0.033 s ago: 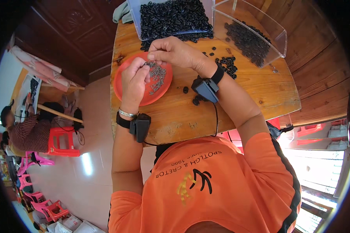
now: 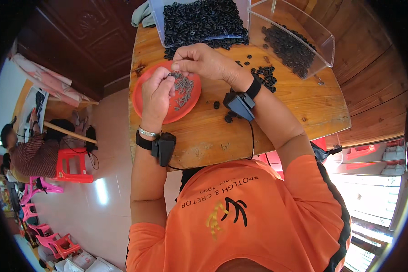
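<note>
Left hand (image 2: 155,94): fingers closed, pinching a small dark piece (image 2: 171,75) at the tips. Right hand (image 2: 203,60): thumb and forefinger brought together just beside it; whether anything is gripped cannot be told. Both work over the red dish (image 2: 171,117), presumably so that dropped pieces are caught. Grey metal pieces (image 2: 184,93) lie in the dish, beneath and beside the fingertips. Beyond the hands, a bin (image 2: 155,23) of black pieces (image 2: 204,22) stands on the worktop (image 2: 204,147), likely placed for easy reach; a clear container (image 2: 329,51) with more sits farther right.
</note>
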Tool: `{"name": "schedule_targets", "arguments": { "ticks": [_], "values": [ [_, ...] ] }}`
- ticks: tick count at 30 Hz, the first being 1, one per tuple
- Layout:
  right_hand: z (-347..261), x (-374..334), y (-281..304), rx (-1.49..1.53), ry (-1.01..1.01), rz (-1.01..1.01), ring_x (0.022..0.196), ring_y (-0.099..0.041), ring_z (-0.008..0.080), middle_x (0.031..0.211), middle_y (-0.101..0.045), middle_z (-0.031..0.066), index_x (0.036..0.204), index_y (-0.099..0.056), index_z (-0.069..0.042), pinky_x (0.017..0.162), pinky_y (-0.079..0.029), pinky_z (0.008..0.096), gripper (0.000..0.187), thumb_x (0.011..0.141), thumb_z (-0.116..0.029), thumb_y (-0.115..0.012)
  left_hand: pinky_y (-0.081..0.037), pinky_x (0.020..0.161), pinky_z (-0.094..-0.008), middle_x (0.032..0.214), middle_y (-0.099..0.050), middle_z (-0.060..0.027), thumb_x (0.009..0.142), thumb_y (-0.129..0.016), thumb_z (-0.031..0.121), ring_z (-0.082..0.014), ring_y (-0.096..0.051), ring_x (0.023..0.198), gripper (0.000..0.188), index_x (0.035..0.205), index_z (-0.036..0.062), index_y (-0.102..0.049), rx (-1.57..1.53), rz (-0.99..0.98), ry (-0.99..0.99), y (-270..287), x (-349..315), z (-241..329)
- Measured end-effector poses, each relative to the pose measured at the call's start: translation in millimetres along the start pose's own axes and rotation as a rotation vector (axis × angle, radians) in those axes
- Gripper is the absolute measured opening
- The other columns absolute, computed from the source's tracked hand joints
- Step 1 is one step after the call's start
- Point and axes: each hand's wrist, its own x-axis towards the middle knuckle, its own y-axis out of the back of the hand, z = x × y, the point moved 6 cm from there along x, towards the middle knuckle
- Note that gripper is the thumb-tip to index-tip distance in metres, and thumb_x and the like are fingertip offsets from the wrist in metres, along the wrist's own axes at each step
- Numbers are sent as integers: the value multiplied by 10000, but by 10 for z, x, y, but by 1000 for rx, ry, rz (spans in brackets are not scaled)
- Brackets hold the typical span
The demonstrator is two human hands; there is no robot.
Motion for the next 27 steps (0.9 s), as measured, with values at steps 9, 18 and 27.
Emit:
{"name": "schedule_targets", "arguments": {
  "ticks": [9,18,27],
  "values": [
    [-87,-10,-62,-90,65,18,587,-495,55,638,-542,2,822,-583,-22,536,-420,215,215,880,-229,-598,-373,499,-229,589,-488,-3,855,-496,115,-68,-452,547,149,734,28,-495,11,15,-18,-4,-13,10],
    [-48,3,-93,-307,116,160,571,-515,75,653,-596,27,815,-592,-17,540,-438,243,184,862,-194,-613,-382,468,-210,581,-512,-10,862,-496,102,-63,-474,524,149,735,27,-511,-136,117,51,-48,-47,-84],
    [-41,-15,-5,-347,168,182,597,-549,120,662,-614,69,801,-618,-28,574,-451,274,191,844,-213,-610,-383,473,-199,605,-519,-5,865,-487,92,-59,-479,529,128,764,25,-531,-137,124,114,-39,-10,-157]
  ]
}}
